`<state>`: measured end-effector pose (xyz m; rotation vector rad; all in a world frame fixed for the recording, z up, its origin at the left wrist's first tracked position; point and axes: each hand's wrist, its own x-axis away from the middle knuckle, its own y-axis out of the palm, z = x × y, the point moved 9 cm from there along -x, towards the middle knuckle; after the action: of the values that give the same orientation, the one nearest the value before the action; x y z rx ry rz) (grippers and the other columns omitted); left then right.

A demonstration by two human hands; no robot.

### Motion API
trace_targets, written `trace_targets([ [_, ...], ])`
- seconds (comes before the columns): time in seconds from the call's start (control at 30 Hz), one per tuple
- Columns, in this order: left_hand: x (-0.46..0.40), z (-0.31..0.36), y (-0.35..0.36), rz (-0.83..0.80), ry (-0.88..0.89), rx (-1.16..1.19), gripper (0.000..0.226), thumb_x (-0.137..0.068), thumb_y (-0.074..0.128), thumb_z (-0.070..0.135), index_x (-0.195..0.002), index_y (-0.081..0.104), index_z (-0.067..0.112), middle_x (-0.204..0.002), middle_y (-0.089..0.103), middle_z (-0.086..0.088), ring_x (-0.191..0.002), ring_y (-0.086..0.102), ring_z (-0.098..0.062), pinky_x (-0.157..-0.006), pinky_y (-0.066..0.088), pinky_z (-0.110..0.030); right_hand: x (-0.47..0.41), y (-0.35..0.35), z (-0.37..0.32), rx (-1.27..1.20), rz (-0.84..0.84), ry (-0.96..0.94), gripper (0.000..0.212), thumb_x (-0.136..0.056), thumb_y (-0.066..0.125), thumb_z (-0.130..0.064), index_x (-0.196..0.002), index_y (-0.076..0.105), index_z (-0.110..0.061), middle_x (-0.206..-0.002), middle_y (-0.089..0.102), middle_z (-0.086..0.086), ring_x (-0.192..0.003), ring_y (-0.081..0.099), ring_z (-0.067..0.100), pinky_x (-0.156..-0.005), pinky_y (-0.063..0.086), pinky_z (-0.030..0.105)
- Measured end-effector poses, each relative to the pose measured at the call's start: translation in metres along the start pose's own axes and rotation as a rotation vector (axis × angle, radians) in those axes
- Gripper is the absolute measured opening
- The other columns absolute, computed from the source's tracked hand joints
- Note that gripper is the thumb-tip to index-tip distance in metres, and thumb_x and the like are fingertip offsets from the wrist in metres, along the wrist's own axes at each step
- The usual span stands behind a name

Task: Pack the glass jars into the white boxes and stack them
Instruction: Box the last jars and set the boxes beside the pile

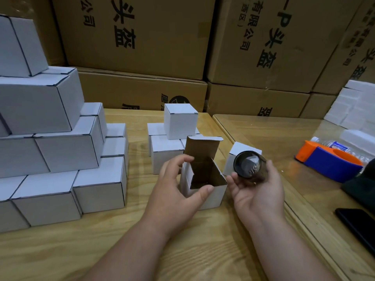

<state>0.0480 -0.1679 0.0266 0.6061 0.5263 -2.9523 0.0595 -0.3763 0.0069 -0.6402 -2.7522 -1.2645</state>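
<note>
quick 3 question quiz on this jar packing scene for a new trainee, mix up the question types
1. True or false: the glass jar is already inside the open white box.
2. Which hand steadies the open white box?
3. Multiple choice: where is the big stack of closed boxes? A) the person's left B) the person's right C) on the phone

Key:
1. False. The right hand holds it beside the box, tilted.
2. The left hand, thumb on the near rim.
3. A

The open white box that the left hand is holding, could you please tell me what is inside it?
The open white box shows only bare brown cardboard walls; its bottom is hidden from view. The glass jar is outside it, held in the right hand.
</note>
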Motion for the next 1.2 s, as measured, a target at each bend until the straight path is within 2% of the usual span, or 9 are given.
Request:
trace_targets([
  [0.1, 0.001, -0.003, 0.001, 0.003, -0.034, 0.038, 0.069, -0.060, 0.076, 0.071, -0.118, 0.039, 0.063, -0.130, 0.054, 0.021, -0.122, 0.052, 0.005, -0.089, 0.045, -0.014, 0.012, 0.015, -0.016, 0.090, -0.084, -0.138, 0.052, -0.085, 0.069, -0.056, -0.113, 0.064, -0.012, -0.086, 0.067, 0.010, -0.061, 0.067, 0.021, -0.059, 0.060, 0.035],
  [0.23, 0.002, -0.008, 0.003, 0.006, -0.070, 0.060, 0.077, -0.057, 0.079, 0.072, -0.119, 0.035, 0.061, -0.128, 0.057, 0.022, -0.119, 0.060, -0.009, -0.092, 0.056, -0.039, 0.057, 0.037, -0.041, 0.462, -0.200, -0.646, 0.039, -0.078, 0.076, -0.046, -0.102, 0.060, -0.020, -0.100, 0.070, 0.014, -0.082, 0.072, 0.027, -0.073, 0.062, 0.038],
  [0.33, -0.001, -0.018, 0.007, -0.013, -0.071, 0.048, 0.077, -0.055, 0.076, 0.067, -0.119, 0.034, 0.065, -0.122, 0.061, 0.023, -0.108, 0.068, -0.019, -0.084, 0.059, -0.043, 0.108, 0.069, -0.040, 0.678, -0.487, -1.068, 0.037, -0.083, 0.075, -0.050, -0.100, 0.054, -0.024, -0.122, 0.060, 0.003, -0.110, 0.064, 0.018, -0.084, 0.054, 0.023],
  [0.4, 0.001, -0.028, 0.009, -0.009, -0.065, 0.088, 0.071, -0.056, 0.069, 0.054, -0.120, 0.040, 0.065, -0.116, 0.066, 0.022, -0.104, 0.070, -0.016, -0.082, 0.059, -0.038, 0.125, 0.087, -0.024, 0.791, -0.688, -1.167, 0.040, -0.089, 0.070, -0.051, -0.101, 0.055, -0.016, -0.125, 0.055, 0.003, -0.116, 0.059, 0.012, -0.091, 0.048, 0.019],
  [0.53, 0.007, -0.038, 0.013, -0.037, -0.095, 0.074, 0.062, -0.063, 0.050, 0.053, -0.123, 0.051, 0.039, -0.109, 0.065, 0.038, -0.101, 0.066, 0.007, -0.085, 0.055, -0.017, 0.117, 0.098, -0.006, 0.886, -0.753, -1.133, 0.042, -0.081, 0.077, -0.036, -0.097, 0.060, 0.000, -0.123, 0.054, 0.007, -0.120, 0.056, 0.014, -0.096, 0.046, 0.023],
  [0.63, -0.002, -0.018, 0.008, -0.008, 0.002, -0.018, 0.058, -0.074, 0.064, 0.053, -0.124, 0.041, 0.038, -0.114, 0.058, 0.035, -0.095, 0.065, 0.003, -0.078, 0.055, -0.029, 0.103, 0.094, -0.008, 0.867, -0.688, -1.106, 0.034, -0.081, 0.074, -0.032, -0.101, 0.060, -0.009, -0.125, 0.052, 0.002, -0.121, 0.056, 0.010, -0.095, 0.046, 0.018],
  [0.8, 0.000, -0.013, 0.003, 0.048, -0.084, 0.107, 0.066, -0.059, 0.076, 0.061, -0.111, 0.036, 0.055, -0.104, 0.067, 0.014, -0.069, 0.066, -0.010, -0.072, 0.060, -0.052, 0.085, 0.082, -0.024, 0.842, -0.513, -1.124, 0.031, -0.082, 0.071, -0.032, -0.105, 0.053, -0.022, -0.120, 0.053, 0.003, -0.117, 0.054, 0.000, -0.091, 0.044, 0.011],
  [1.03, 0.000, -0.016, 0.004, 0.070, -0.085, 0.156, 0.071, -0.060, 0.081, 0.068, -0.112, 0.037, 0.052, -0.104, 0.069, 0.016, -0.057, 0.060, -0.004, -0.064, 0.051, -0.036, 0.058, 0.073, -0.025, 1.041, -0.443, -1.082, 0.023, -0.074, 0.077, -0.021, -0.077, 0.055, -0.015, -0.115, 0.054, 0.001, -0.113, 0.056, 0.005, -0.091, 0.041, 0.011],
  [1.2, 0.001, -0.017, 0.005, 0.055, -0.087, 0.172, 0.067, -0.061, 0.080, 0.062, -0.112, 0.036, 0.054, -0.107, 0.070, 0.016, -0.055, 0.057, -0.002, -0.064, 0.048, -0.035, 0.049, 0.073, -0.013, 1.095, -0.564, -0.952, 0.023, -0.075, 0.075, -0.027, -0.072, 0.053, -0.023, -0.116, 0.054, -0.008, -0.112, 0.057, 0.006, -0.087, 0.042, 0.009],
])
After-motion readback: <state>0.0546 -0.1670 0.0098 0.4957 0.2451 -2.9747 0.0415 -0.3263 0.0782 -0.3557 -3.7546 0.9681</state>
